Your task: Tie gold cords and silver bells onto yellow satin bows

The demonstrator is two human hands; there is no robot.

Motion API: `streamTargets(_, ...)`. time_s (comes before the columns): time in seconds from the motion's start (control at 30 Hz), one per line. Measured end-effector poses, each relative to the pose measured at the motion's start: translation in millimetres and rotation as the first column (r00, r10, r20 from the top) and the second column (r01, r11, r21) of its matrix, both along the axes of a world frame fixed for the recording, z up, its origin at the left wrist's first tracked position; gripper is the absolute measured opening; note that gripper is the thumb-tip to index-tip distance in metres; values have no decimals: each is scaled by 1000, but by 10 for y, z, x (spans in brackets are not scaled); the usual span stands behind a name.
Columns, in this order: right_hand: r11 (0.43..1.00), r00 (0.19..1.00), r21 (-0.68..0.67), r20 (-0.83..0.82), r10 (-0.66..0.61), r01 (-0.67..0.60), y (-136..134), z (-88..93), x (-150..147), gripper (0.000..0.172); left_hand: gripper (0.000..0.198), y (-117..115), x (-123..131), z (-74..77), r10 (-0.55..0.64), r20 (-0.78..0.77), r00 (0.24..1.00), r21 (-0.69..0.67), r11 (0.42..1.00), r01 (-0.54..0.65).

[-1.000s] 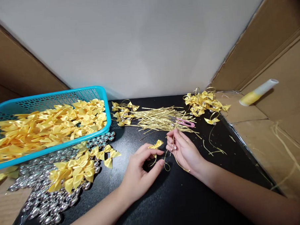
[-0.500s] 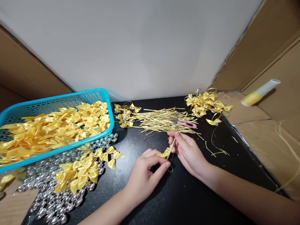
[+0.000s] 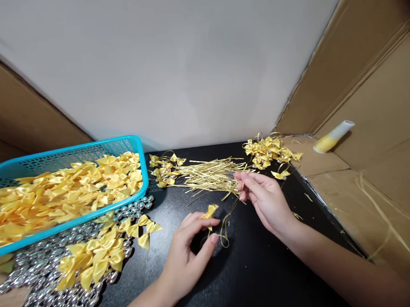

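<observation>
Yellow satin bow (image 3: pixel 208 212) (glossy, cinched at centre) is pinched in the grip of the left hand (image 3: pixel 187 258); thin gold cord (image 3: pixel 225 236), looped below, is pinched by the right hand (image 3: pixel 268 200).

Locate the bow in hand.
Head view, just left of centre: the bow is held by the left hand over the table, below the wire pile and left of the right hand, which pinches a cord.

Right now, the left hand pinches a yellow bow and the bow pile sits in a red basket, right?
No. The head view shows the basket is turquoise, not red. The left hand does pinch a yellow bow, and the bow pile sits in that basket.
</observation>
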State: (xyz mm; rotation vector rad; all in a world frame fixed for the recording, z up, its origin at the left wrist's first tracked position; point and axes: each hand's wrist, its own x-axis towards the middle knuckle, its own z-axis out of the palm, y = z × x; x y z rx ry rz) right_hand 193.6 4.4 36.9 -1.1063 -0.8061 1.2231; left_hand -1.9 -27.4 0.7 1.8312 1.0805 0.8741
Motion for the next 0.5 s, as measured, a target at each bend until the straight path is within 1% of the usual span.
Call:
streamTargets(0.07, 999, 996, 30, 83, 32, -34, -27, 6, -18, 31, 21, 2, -11, -16, 51, -2, 999, 1, 999, -51)
streamTargets(0.13, 996, 983, 49, 170, 62, -71, -52, 20, -24, 33, 22, 8, -19, -39, 70, 9, 997, -25, 997, -70)
streamTargets(0.2, 985, 944, 25, 290, 155, -170, -68, 41, 0, 34, 23, 16, -22, -61, 97, 44, 994, -59, 994, -95)
streamTargets(0.23, 968, 898, -13, 371, 237, -250, -73, 51, 26, 32, 23, 19, -22, -68, 120, 67, 990, -79, 990, -115)
streamTargets(0.27, 939, 826, -70, 456, 331, -337, -75, 59, 60, 28, 23, 21, -21, -73, 145, 90, 985, -103, 985, -135)
streamTargets(0.3, 900, 734, -138, 534, 420, -414, -73, 63, 99, 22, 22, 21, -19, -76, 162, 111, 981, -125, 981, -148)
streamTargets(0.33, 863, 636, -197, 603, 481, -466, -68, 66, 140, 14, 21, 19, -16, -76, 175, 132, 976, -148, 977, -156)
streamTargets(0.37, 843, 554, -231, 665, 501, -486, -60, 67, 175, 10, 20, 15, -12, -74, 185, 154, 971, -172, 972, -158)
streamTargets(0.4, 845, 496, -229, 723, 480, -484, -51, 68, 201, 16, 18, 8, -7, -72, 190, 180, 965, -197, 968, -154)
streamTargets(0.43, 864, 470, -190, 775, 423, -465, -42, 70, 212, 22, 16, -1, -2, -71, 192, 210, 959, -222, 964, -144)
streamTargets(0.47, 889, 470, -124, 811, 347, -442, -36, 72, 206, 25, 16, -12, 4, -72, 190, 241, 952, -250, 960, -128)
streamTargets(0.5, 908, 492, -50, 827, 271, -417, -35, 73, 181, 26, 18, -24, 9, -74, 185, 271, 945, -278, 954, -107)
